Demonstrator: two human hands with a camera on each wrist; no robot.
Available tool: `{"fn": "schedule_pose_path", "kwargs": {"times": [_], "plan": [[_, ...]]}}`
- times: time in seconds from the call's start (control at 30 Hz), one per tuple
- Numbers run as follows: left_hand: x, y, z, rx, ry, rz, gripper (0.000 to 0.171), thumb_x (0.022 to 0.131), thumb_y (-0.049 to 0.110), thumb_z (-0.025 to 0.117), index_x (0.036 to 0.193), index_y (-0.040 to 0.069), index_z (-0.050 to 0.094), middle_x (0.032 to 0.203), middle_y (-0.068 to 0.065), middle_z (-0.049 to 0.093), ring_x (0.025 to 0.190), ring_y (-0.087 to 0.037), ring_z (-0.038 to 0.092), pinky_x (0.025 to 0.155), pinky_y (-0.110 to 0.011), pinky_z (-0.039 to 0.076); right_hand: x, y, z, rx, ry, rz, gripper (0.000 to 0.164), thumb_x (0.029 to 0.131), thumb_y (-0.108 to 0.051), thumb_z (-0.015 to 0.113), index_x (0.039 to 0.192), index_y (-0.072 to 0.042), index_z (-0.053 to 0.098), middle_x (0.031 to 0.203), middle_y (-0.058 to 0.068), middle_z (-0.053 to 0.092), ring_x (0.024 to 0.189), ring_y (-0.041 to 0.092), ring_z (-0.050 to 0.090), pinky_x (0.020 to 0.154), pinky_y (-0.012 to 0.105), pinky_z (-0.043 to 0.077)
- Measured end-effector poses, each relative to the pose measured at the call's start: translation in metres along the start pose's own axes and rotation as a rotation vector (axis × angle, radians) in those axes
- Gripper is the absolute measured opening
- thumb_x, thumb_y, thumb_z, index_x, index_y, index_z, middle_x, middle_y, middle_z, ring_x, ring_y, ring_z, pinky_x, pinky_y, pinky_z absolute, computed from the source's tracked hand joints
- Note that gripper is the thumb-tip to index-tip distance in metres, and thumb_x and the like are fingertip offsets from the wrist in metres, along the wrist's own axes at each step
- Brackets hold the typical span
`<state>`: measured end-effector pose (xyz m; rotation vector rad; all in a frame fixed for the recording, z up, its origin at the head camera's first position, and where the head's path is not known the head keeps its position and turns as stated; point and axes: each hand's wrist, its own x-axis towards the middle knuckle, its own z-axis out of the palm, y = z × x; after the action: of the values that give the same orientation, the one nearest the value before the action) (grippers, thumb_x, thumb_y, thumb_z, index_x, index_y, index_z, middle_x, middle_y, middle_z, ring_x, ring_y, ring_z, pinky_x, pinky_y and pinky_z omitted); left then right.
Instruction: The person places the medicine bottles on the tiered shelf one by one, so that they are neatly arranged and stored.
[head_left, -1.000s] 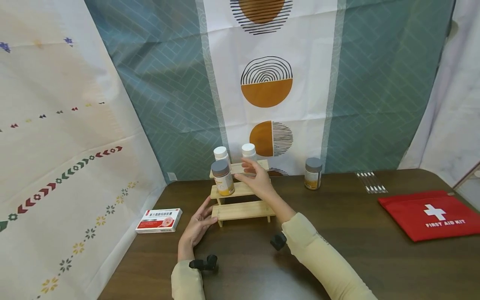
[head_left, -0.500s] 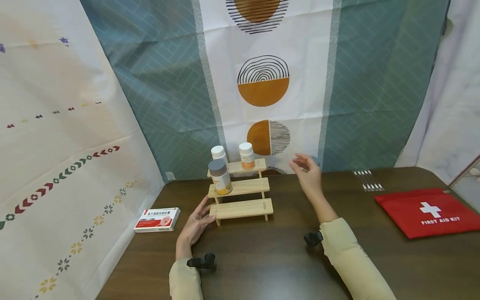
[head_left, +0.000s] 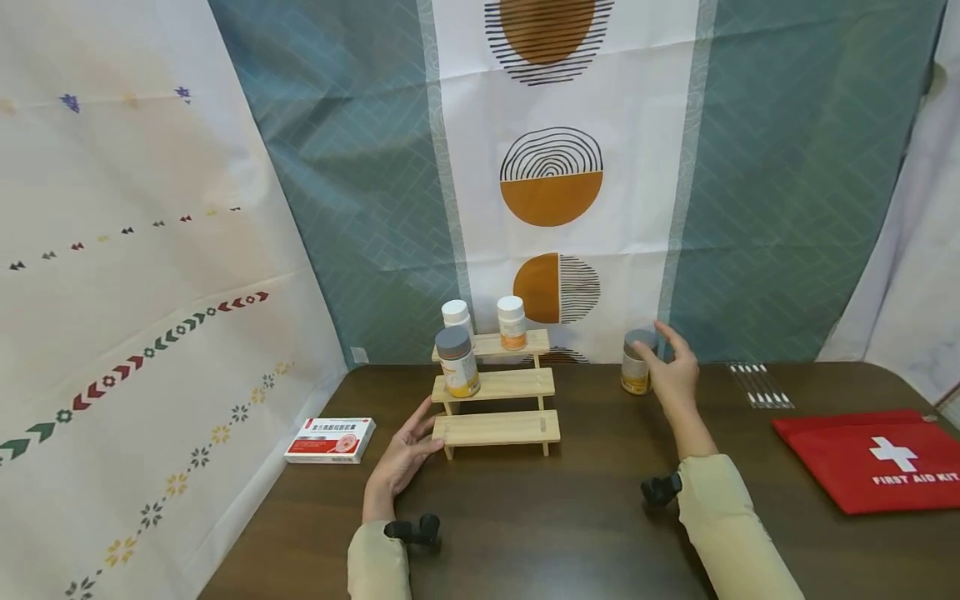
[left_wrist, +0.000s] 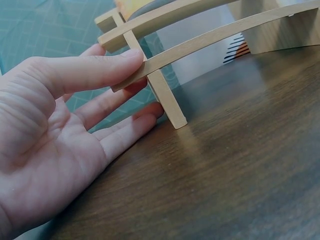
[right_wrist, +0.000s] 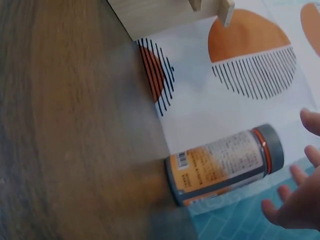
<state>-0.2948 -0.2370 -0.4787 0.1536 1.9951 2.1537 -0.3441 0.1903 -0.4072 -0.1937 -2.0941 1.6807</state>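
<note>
My left hand (head_left: pixel 403 458) grips the left end of a three-step wooden display rack (head_left: pixel 497 428). In the left wrist view the thumb lies on the lowest step and the fingers reach under it, beside the rack's leg (left_wrist: pixel 167 99). At the right, my right hand (head_left: pixel 675 379) is beside a grey-capped supplement bottle (head_left: pixel 636 379), fingers spread. The right wrist view shows this bottle (right_wrist: pixel 220 162) with a gap between its cap and the fingertips. Another grey-capped bottle (head_left: pixel 459 371) stands on the middle step. Two white-capped bottles, one at the right (head_left: pixel 512 325), stand on the top step.
A medicine box (head_left: pixel 330 440) lies left of the rack on the brown table (head_left: pixel 540 525). To the right are a pack of cotton swabs (head_left: pixel 760 387) and a red first aid pouch (head_left: pixel 873 462). A patterned curtain (head_left: pixel 360 208) hangs behind the table.
The right hand has left the white-capped bottle on the top step and moved right to the grey-capped bottle on the table. The left hand stays at the rack. The head view has shifted slightly.
</note>
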Motion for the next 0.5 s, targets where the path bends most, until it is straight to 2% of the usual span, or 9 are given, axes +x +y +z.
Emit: {"fn": "schedule_pose_path", "kwargs": {"times": [0.1, 0.2, 0.3, 0.5], "plan": [[0.002, 0.001, 0.001, -0.009, 0.014, 0.007, 0.085, 0.09, -0.007, 0.058, 0.158, 0.025, 0.018, 0.157, -0.022, 0.03, 0.138, -0.036, 0.041, 0.103, -0.027, 0.044, 0.003, 0.004, -0.004, -0.006, -0.092, 0.057, 0.068, 0.094, -0.034, 0.065, 0.153, -0.022, 0.034, 0.162, 0.007, 0.024, 0.152, 0.033, 0.013, 0.121, 0.056, 0.015], [0.002, 0.001, 0.002, -0.012, 0.03, 0.003, 0.085, 0.089, -0.007, 0.058, 0.157, 0.025, 0.02, 0.156, -0.021, 0.032, 0.136, -0.035, 0.043, 0.102, -0.028, 0.045, 0.005, 0.008, -0.005, 0.004, -0.16, 0.099, 0.073, 0.094, -0.036, 0.063, 0.156, -0.025, 0.025, 0.165, 0.004, 0.017, 0.153, 0.032, 0.005, 0.12, 0.058, 0.011], [0.001, 0.001, 0.002, -0.01, 0.037, 0.0, 0.085, 0.089, -0.008, 0.058, 0.157, 0.025, 0.021, 0.156, -0.022, 0.033, 0.136, -0.034, 0.044, 0.103, -0.03, 0.044, 0.004, 0.013, -0.005, 0.013, -0.192, 0.133, 0.075, 0.094, -0.035, 0.063, 0.156, -0.025, 0.023, 0.165, 0.002, 0.012, 0.153, 0.032, 0.004, 0.12, 0.057, 0.012], [0.001, 0.001, 0.002, -0.006, 0.022, -0.002, 0.083, 0.09, -0.006, 0.058, 0.157, 0.025, 0.02, 0.157, -0.021, 0.031, 0.137, -0.035, 0.042, 0.104, -0.03, 0.044, 0.004, 0.018, -0.002, 0.036, -0.201, 0.148, 0.072, 0.096, -0.028, 0.062, 0.156, -0.023, 0.023, 0.165, 0.011, 0.012, 0.152, 0.037, 0.008, 0.12, 0.057, 0.017]]}}
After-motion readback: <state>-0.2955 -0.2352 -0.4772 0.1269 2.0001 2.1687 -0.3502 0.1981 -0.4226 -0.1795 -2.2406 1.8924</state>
